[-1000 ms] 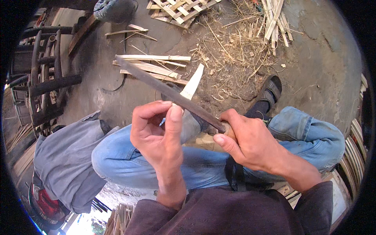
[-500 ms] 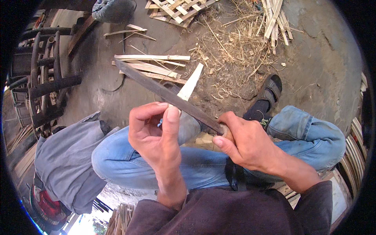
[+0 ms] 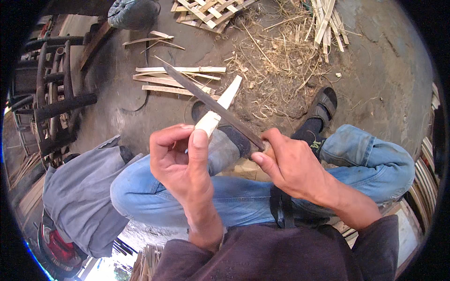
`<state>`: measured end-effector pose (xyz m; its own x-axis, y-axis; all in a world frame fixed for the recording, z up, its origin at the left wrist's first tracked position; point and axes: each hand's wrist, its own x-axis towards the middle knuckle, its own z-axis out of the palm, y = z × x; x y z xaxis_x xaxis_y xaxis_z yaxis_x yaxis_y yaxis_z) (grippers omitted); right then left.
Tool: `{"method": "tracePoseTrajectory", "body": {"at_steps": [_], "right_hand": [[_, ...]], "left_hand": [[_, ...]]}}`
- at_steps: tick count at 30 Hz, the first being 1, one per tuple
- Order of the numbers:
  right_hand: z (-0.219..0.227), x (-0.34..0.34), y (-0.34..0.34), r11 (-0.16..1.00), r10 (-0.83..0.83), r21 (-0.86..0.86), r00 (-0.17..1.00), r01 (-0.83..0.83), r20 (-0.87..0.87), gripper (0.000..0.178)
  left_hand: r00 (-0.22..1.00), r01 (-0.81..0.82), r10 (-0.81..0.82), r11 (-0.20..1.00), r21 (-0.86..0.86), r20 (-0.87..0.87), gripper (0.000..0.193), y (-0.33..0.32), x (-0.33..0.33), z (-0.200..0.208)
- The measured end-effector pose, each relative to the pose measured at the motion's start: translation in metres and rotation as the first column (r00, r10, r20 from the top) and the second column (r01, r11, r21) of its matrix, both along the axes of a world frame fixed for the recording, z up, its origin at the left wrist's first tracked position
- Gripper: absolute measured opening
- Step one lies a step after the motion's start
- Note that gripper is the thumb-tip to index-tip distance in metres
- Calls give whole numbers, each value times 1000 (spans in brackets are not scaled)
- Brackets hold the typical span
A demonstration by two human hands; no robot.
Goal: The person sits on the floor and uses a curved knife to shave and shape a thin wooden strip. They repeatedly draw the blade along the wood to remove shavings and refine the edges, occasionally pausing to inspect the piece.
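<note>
Between its thumb and fingers, my left hand pinches a short pale bamboo strip that points up and away to the right. My right hand is wrapped round the handle of a long dark-bladed knife. The blade slants up to the left and crosses over the strip, a little beyond my left fingertips. Whether its edge touches the strip I cannot tell. Most of the knife's handle is hidden in my right fist.
Several split strips lie on the floor ahead, beside thin shavings. A woven lattice piece and a bundle of slats are at the far side. A dark pole frame stands left; grey cloth lies beside my knee.
The knife has shifted along the strip, away from my left fingers, and its tip has swung right. More of the strip's near end now shows. My left hand has moved slightly left.
</note>
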<state>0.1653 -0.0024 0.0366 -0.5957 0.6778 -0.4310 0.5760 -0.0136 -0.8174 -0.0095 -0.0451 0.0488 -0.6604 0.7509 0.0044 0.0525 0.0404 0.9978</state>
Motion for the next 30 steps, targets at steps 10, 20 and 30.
{"method": "tracePoseTrajectory", "body": {"at_steps": [10,20,30], "right_hand": [[16,2,-1,998,38,49,990,-31,-136,42],[9,3,-2,998,38,61,984,-28,-175,41],[11,-2,-4,999,15,47,985,-7,-174,44]], "left_hand": [[996,59,-64,995,77,69,21,0,-3,-4],[999,22,-24,998,54,33,20,3,0,-2],[998,49,-52,997,67,45,18,-1,-8,-9]]}}
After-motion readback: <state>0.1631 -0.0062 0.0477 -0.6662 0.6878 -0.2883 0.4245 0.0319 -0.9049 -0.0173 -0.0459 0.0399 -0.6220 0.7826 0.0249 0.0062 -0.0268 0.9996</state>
